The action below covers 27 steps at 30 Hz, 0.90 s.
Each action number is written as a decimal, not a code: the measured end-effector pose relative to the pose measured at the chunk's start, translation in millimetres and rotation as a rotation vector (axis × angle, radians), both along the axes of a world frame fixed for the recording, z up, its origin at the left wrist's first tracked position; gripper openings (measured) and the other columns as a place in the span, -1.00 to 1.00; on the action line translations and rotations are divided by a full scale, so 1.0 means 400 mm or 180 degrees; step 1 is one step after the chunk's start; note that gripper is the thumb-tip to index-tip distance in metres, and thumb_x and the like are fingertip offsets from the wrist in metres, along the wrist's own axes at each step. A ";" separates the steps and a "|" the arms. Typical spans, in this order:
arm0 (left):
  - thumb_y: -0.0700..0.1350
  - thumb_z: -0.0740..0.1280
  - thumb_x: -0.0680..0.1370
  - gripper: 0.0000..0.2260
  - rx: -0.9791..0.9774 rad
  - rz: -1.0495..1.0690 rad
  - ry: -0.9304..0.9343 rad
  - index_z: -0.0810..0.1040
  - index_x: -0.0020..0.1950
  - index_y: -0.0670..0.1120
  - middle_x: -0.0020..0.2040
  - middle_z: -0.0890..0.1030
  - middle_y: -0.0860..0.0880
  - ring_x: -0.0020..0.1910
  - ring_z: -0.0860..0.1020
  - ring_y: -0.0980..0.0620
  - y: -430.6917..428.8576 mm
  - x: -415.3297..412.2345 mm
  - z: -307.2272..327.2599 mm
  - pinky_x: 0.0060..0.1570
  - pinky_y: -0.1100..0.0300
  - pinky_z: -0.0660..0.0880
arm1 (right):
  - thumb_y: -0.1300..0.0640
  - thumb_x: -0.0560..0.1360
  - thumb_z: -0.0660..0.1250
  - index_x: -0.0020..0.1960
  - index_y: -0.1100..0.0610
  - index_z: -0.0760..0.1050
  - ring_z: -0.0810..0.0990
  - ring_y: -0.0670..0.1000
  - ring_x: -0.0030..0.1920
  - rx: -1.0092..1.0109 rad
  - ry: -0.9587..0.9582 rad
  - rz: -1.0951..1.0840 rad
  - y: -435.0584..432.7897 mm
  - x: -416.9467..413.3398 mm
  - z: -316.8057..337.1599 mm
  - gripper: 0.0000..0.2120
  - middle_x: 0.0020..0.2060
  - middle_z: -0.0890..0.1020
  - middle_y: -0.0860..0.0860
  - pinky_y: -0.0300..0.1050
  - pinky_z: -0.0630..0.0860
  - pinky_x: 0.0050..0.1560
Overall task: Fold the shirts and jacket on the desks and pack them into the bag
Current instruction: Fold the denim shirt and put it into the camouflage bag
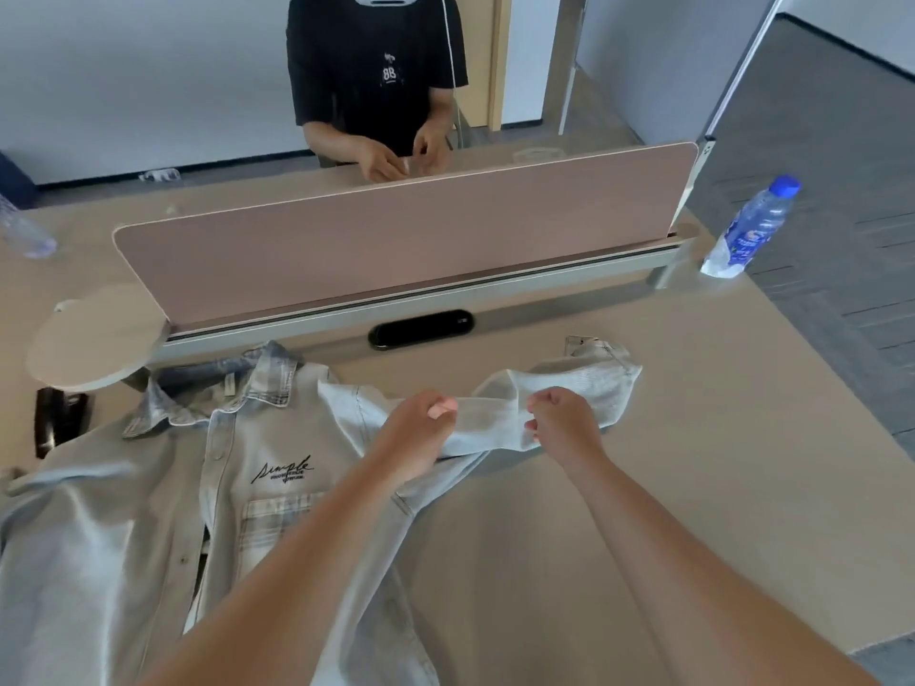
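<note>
A pale blue denim jacket (148, 512) lies front up on the beige desk (693, 462), collar toward the divider, with black script lettering on its chest. Its right sleeve (569, 388) stretches across the desk toward the right. My left hand (421, 428) grips the sleeve near the shoulder, fingers curled round the cloth. A short way to the right, my right hand (559, 423) pinches the same sleeve. The strip of sleeve between the two hands is lifted slightly off the desk. No bag is in view.
A pink divider panel (396, 250) runs across the desk's far side. A water bottle (752, 230) stands at its right end; another bottle (25, 230) lies far left. A round white pad (94, 339) sits left. A person in a black shirt (376, 66) works opposite.
</note>
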<state>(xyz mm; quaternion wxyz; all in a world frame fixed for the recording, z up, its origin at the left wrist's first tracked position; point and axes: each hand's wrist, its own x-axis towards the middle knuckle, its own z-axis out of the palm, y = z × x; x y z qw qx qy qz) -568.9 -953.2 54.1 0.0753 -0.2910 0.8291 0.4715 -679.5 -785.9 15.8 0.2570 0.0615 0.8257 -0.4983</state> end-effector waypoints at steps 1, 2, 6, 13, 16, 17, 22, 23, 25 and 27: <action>-0.04 0.24 0.61 -0.82 -0.0023 -0.0039 -0.0026 0.54 0.17 0.05 0.02 0.66 0.04 -0.19 0.58 0.04 0.011 -0.033 -0.017 -0.34 0.24 0.37 | 0.18 0.54 0.19 0.00 0.27 0.54 0.69 0.14 -0.13 0.0038 0.0010 -0.0014 0.005 -0.026 -0.017 -0.79 -0.27 0.64 0.07 -0.11 0.43 -0.25; -0.03 0.25 0.60 -0.82 -0.0030 -0.0081 -0.0058 0.53 0.19 0.08 0.02 0.66 0.05 -0.25 0.55 0.07 0.020 -0.061 -0.037 -0.35 0.24 0.38 | 0.17 0.53 0.19 0.00 0.26 0.54 0.69 0.18 -0.07 0.0086 0.0026 -0.0004 0.012 -0.048 -0.036 -0.79 -0.23 0.67 0.10 -0.11 0.42 -0.24; -0.03 0.31 0.54 -0.62 -0.0005 -0.0416 -0.0301 0.44 0.37 0.12 0.15 0.61 0.02 -0.17 0.58 0.10 0.057 -0.150 -0.117 -0.23 0.23 0.44 | 0.18 0.53 0.20 0.17 0.05 0.53 0.64 0.11 0.03 0.0362 0.0180 0.0126 0.062 -0.123 -0.084 -0.74 0.15 0.62 -0.04 -0.07 0.49 -0.02; -0.05 0.38 0.46 -0.60 -0.0036 -0.0595 -0.0571 0.43 0.29 0.08 -0.01 0.60 -0.02 -0.27 0.60 -0.04 0.088 -0.236 -0.207 -0.26 0.06 0.59 | 0.20 0.50 0.24 0.52 -0.04 0.26 0.55 0.09 0.14 0.1176 0.0692 0.0284 0.138 -0.280 -0.166 -0.40 0.56 0.14 -0.13 -0.10 0.37 -0.01; 0.04 0.38 0.46 -0.70 -0.0369 -0.0665 -0.0691 0.46 0.18 0.09 -0.09 0.62 0.07 -0.17 0.63 0.02 0.081 -0.258 -0.235 -0.09 0.07 0.56 | 0.13 0.52 0.25 0.57 -0.07 0.16 0.55 0.15 0.20 0.1433 0.0558 0.0520 0.143 -0.329 -0.208 -0.35 0.58 0.06 -0.11 -0.07 0.40 -0.04; 0.05 0.39 0.48 -0.71 -0.0406 -0.0736 -0.0765 0.46 0.16 0.09 -0.10 0.62 0.07 -0.15 0.63 0.02 0.079 -0.265 -0.244 -0.07 0.07 0.55 | 0.10 0.54 0.27 0.55 -0.08 0.15 0.55 0.17 0.16 0.1528 0.0558 0.0639 0.142 -0.338 -0.221 -0.37 0.57 0.06 -0.09 -0.05 0.41 -0.06; -0.11 0.27 0.59 -0.92 -0.0892 -0.0975 -0.0741 0.53 0.02 -0.06 -0.14 0.59 -0.01 -0.13 0.57 -0.07 0.060 -0.282 -0.256 -0.22 0.11 0.40 | 0.17 0.56 0.26 0.43 -0.06 0.28 0.48 0.16 -0.05 0.2018 0.0652 0.1004 0.125 -0.361 -0.233 -0.53 0.22 0.36 0.11 -0.05 0.41 -0.12; -0.16 0.23 0.59 -0.89 -0.0975 -0.0925 -0.0629 0.53 -0.06 -0.12 -0.19 0.58 -0.06 -0.14 0.57 -0.12 0.052 -0.288 -0.255 -0.26 0.11 0.35 | 0.16 0.57 0.26 0.39 -0.04 0.33 0.49 0.15 -0.08 0.2049 0.0675 0.0994 0.124 -0.365 -0.223 -0.59 0.15 0.40 0.10 -0.05 0.43 -0.11; -0.20 0.22 0.59 -0.84 -0.0970 -0.0731 -0.0378 0.51 -0.17 -0.12 -0.26 0.56 -0.09 -0.19 0.57 -0.13 0.034 -0.307 -0.237 -0.28 0.12 0.35 | 0.11 0.58 0.25 0.31 0.01 0.44 0.55 0.17 -0.06 0.2114 0.0798 0.0903 0.125 -0.374 -0.194 -0.70 0.11 0.46 0.11 -0.04 0.49 -0.06; -0.19 0.26 0.59 -0.80 -0.0801 -0.0502 -0.0050 0.49 -0.23 -0.04 -0.27 0.57 -0.05 -0.24 0.61 -0.07 0.020 -0.339 -0.202 -0.24 0.07 0.48 | 0.03 0.59 0.23 0.21 0.03 0.52 0.55 0.19 -0.07 0.2041 0.0991 0.0656 0.130 -0.383 -0.151 -0.76 0.07 0.49 0.12 -0.04 0.48 -0.06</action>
